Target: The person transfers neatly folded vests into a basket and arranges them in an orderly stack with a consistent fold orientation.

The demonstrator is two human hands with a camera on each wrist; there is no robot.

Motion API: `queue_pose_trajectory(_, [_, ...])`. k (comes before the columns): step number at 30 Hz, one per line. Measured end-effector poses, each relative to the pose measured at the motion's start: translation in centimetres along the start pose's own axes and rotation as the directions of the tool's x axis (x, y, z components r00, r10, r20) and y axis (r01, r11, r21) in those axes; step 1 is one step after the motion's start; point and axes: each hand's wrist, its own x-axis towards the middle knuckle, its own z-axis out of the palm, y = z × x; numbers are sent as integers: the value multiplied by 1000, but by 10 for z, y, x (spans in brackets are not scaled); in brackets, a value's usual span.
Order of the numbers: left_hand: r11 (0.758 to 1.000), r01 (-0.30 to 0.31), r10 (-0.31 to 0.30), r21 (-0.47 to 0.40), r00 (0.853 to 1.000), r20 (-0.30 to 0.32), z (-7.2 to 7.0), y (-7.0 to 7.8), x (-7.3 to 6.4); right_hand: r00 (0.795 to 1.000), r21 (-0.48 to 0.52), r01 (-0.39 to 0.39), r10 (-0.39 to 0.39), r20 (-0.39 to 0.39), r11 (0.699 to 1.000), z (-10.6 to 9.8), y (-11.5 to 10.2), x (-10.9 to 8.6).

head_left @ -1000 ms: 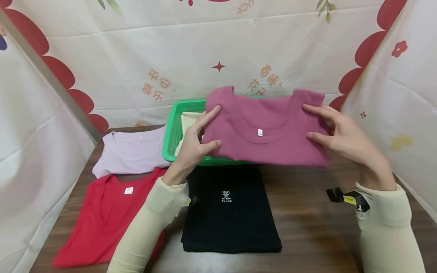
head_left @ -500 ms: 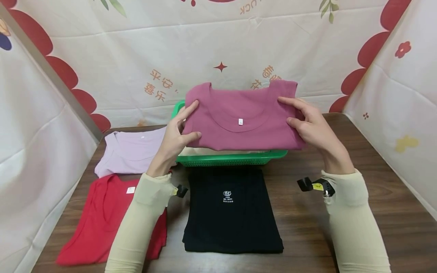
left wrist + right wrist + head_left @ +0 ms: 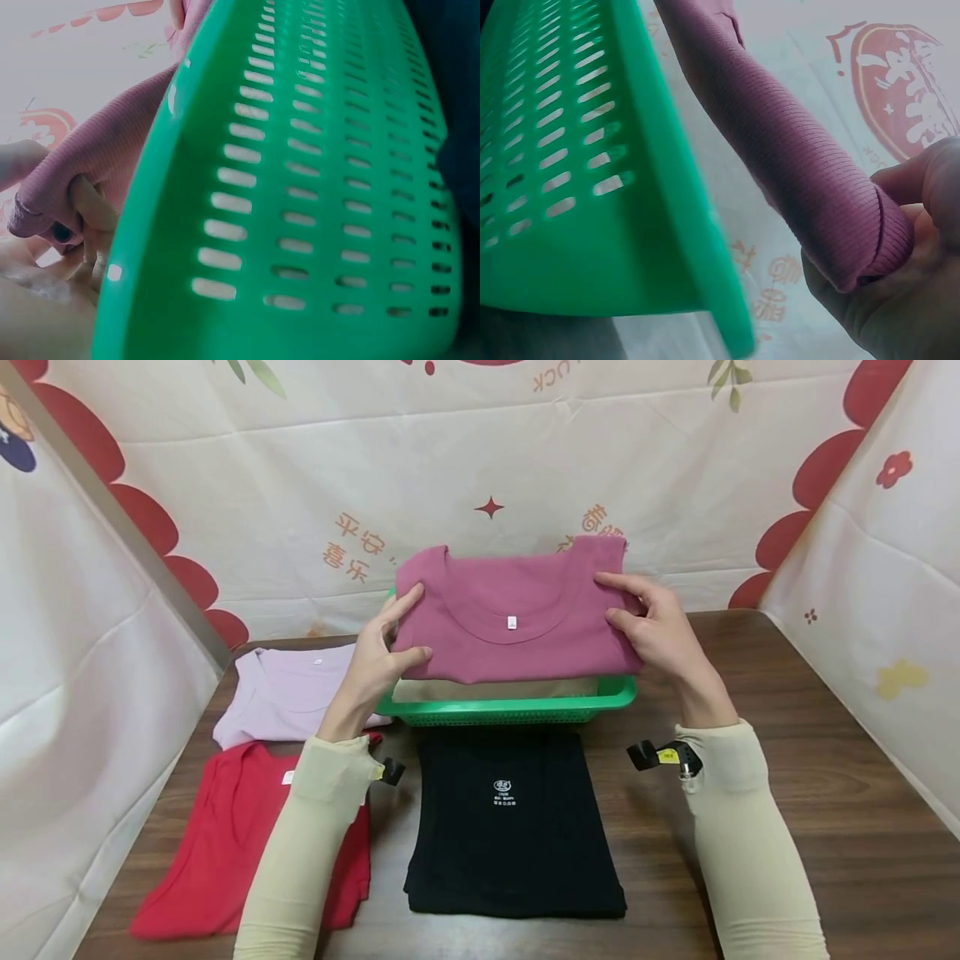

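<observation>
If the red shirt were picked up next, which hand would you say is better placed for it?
Probably the left hand: the red shirt lies on that side, while the right hand is near the right end of the green basket. Both hands hold the pink shirt, though, so one should be freed first.

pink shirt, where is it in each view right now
Head: the pink shirt is near the centre, above the front rim of the green basket in the picture.
Left wrist: at left, slanting from the top down toward the left edge, partly behind the basket's rim.
Right wrist: slanting from top centre to lower right, right of the basket.
Shared landmark: the green basket, seen in all three views.
</observation>
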Motion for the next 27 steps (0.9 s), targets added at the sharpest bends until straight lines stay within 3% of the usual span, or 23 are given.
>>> queue_pose_trajectory(16, [986,99,-95,134,995,-33,-5,-13,2,995,15,-82,81,55,996,9,12,2])
queue_pose_trajectory(27, [984,86,-83,156,996,-27,-3,-13,6,993,26,-104,102,51,994,7,9,4])
